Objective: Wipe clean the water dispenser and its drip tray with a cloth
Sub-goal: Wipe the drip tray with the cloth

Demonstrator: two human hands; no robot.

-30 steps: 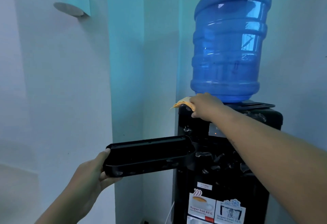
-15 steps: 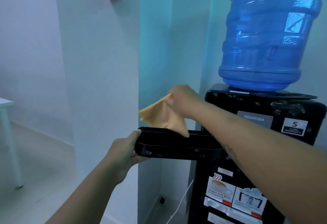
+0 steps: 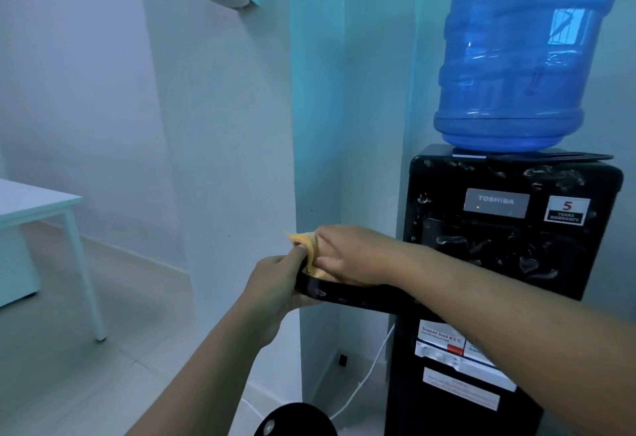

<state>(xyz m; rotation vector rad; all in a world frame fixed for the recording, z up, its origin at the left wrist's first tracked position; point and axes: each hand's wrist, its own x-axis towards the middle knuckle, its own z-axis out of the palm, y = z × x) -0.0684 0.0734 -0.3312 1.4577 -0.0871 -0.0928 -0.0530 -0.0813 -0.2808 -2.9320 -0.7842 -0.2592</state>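
**Tray in the air, cloth going in**

The left hand [image 3: 275, 281] is gripping the end of the black drip tray [image 3: 351, 293], thumb on top. The orange cloth [image 3: 303, 243] is bunching at that end. The right hand [image 3: 351, 253] is pressing it down, fingers apparently curled over it; blur is hiding them. A hard wipe risks tipping the one-handed tray. It is looking glossy and shallow, hanging before the smeared water dispenser [image 3: 509, 229].
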